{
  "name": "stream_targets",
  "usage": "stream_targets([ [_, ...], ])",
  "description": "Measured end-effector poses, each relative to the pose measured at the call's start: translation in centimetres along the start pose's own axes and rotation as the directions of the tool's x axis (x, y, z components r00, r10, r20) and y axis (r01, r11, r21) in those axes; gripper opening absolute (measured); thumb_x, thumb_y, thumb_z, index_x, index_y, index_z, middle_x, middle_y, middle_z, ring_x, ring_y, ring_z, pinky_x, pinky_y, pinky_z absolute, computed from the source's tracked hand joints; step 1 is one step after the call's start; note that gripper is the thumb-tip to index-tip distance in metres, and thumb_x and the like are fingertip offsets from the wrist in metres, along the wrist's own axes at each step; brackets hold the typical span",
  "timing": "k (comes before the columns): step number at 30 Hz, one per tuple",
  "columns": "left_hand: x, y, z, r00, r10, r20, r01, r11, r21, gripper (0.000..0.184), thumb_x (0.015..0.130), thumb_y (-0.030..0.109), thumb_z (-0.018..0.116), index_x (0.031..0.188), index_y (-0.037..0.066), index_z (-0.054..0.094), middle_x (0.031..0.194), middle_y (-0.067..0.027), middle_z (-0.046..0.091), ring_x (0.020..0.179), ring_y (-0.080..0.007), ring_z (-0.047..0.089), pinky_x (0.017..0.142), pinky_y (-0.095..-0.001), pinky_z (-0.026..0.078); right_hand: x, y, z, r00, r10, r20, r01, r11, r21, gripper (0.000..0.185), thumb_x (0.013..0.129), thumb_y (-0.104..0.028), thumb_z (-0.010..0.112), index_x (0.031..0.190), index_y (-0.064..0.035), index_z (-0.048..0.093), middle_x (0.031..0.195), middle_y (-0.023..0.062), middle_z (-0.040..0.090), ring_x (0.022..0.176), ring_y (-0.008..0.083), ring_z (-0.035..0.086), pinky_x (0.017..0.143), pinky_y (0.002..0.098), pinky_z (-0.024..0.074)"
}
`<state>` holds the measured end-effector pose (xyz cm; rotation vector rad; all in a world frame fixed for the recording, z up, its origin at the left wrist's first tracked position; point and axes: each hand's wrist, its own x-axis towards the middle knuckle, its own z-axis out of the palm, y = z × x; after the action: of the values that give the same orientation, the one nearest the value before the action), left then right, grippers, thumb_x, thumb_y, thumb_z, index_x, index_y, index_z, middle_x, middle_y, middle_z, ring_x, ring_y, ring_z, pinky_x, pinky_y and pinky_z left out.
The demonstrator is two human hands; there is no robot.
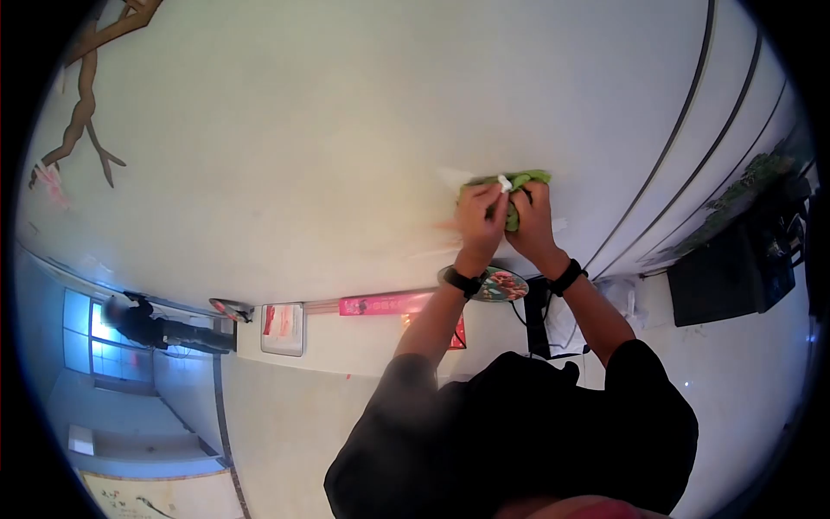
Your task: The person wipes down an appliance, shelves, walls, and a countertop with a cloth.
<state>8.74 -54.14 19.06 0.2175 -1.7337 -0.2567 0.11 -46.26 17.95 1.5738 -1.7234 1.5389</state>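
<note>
My left hand [478, 221] and my right hand [534, 223] are close together in front of the pale wall [346, 156]. A crumpled green cloth [532, 176] is bunched between them, with my right fingers closed round it. The fingertips of my left hand pinch a small white piece [505, 183] against the cloth; its kind is too small to make out. Whitish smears show on the wall beside both hands. Each wrist wears a black band.
Below stands a white ledge [324, 349] with a pink box [385, 304], a framed white tray [283, 329] and a round patterned fan [501, 284]. A dark cabinet [731, 277] is at the right. A brown branch decoration [84, 108] is upper left. Another person [143, 327] stands far left.
</note>
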Motion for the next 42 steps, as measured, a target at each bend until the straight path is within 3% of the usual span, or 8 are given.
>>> stream_targets([
  [6,8.8,2.9,-1.4,0.962,-0.154,-0.225,0.133,0.985,-0.106,0.022,0.084,0.001,0.073,0.104,0.003,0.064,0.099,-0.0097,0.058,0.078,-0.016,0.057,0.06,-0.0232,0.043,8.5,-5.0,-2.9,0.994,-0.105,-0.025,0.106,0.993,0.061,0.044,0.064,-0.009,0.073,0.105,-0.0048,0.059,0.11,0.0153,0.049,0.102,0.0372,0.048,0.083,0.043,0.0439],
  [9,12.6,4.1,-1.0,0.966,-0.079,-0.245,0.044,0.989,-0.144,0.024,0.083,0.001,0.074,0.105,0.004,0.064,0.099,-0.0092,0.059,0.077,-0.0153,0.056,0.059,-0.022,0.042,11.4,-5.7,-4.0,0.992,-0.094,-0.08,0.101,0.992,0.08,0.047,0.063,-0.009,0.074,0.107,-0.0046,0.059,0.111,0.0152,0.049,0.102,0.0375,0.048,0.084,0.044,0.0432],
  [15,9.7,2.2,-0.9,0.982,0.06,-0.181,-0.073,0.995,-0.065,0.024,0.077,0.001,0.078,0.098,0.004,0.068,0.094,-0.011,0.065,0.075,-0.0224,0.06,0.062,-0.0309,0.047,7.9,-5.3,-2.5,0.993,-0.01,-0.119,0.014,0.999,0.036,0.043,0.068,-0.004,0.074,0.107,-0.0033,0.057,0.113,0.0167,0.049,0.101,0.0385,0.048,0.084,0.045,0.0426],
  [21,2.2,-1.5,-3.7,0.999,-0.008,-0.038,0.006,0.998,-0.062,0.027,0.075,-0.001,0.078,0.099,0.006,0.066,0.095,-0.011,0.064,0.084,-0.0268,0.062,0.072,-0.0356,0.051,2.0,-4.2,2.3,0.999,0.03,-0.023,-0.032,0.995,-0.092,0.041,0.067,-0.008,0.075,0.103,-0.0048,0.058,0.109,0.0169,0.048,0.098,0.0386,0.048,0.084,0.0447,0.0422],
  [30,4.1,-4.4,-10.4,0.99,-0.017,-0.14,0.013,1.0,-0.028,0.025,0.077,0.0,0.077,0.099,0.004,0.067,0.093,-0.0106,0.065,0.077,-0.0255,0.062,0.061,-0.0329,0.05,3.1,-10.3,8.1,0.999,0.036,0.012,-0.035,0.997,-0.073,0.041,0.069,-0.01,0.076,0.1,-0.0009,0.052,0.105,0.019,0.046,0.097,0.0388,0.048,0.079,0.0449,0.0416],
  [37,8.8,-5.6,-15.0,0.96,-0.133,-0.245,0.091,0.981,-0.173,0.027,0.077,-0.002,0.075,0.1,0.007,0.064,0.095,-0.0104,0.061,0.084,-0.0224,0.061,0.07,-0.0298,0.05,7.9,-15.7,10.3,0.995,-0.097,-0.038,0.094,0.994,-0.059,0.047,0.068,-0.01,0.077,0.107,-0.002,0.053,0.108,0.0199,0.046,0.099,0.0398,0.047,0.082,0.0451,0.042],
  [40,8.1,-7.0,-16.5,0.971,-0.026,-0.24,0.011,0.998,-0.067,0.024,0.078,0.0,0.077,0.099,0.004,0.067,0.094,-0.0108,0.064,0.079,-0.0241,0.062,0.065,-0.0313,0.049,6.8,-15.9,11.9,0.998,-0.058,0.001,0.058,0.991,-0.12,0.05,0.067,-0.012,0.078,0.11,-0.0031,0.053,0.111,0.0193,0.046,0.102,0.0397,0.047,0.084,0.046,0.0418],
  [42,6.9,-7.8,-17.4,0.973,-0.066,-0.22,0.051,0.996,-0.074,0.024,0.077,0.0,0.077,0.099,0.004,0.067,0.094,-0.0111,0.065,0.08,-0.0254,0.062,0.067,-0.0324,0.05,5.7,-15.9,13.2,0.998,-0.065,0.004,0.065,0.987,-0.145,0.05,0.068,-0.012,0.078,0.11,-0.0036,0.053,0.112,0.0188,0.046,0.103,0.0394,0.047,0.084,0.0466,0.0417],
])
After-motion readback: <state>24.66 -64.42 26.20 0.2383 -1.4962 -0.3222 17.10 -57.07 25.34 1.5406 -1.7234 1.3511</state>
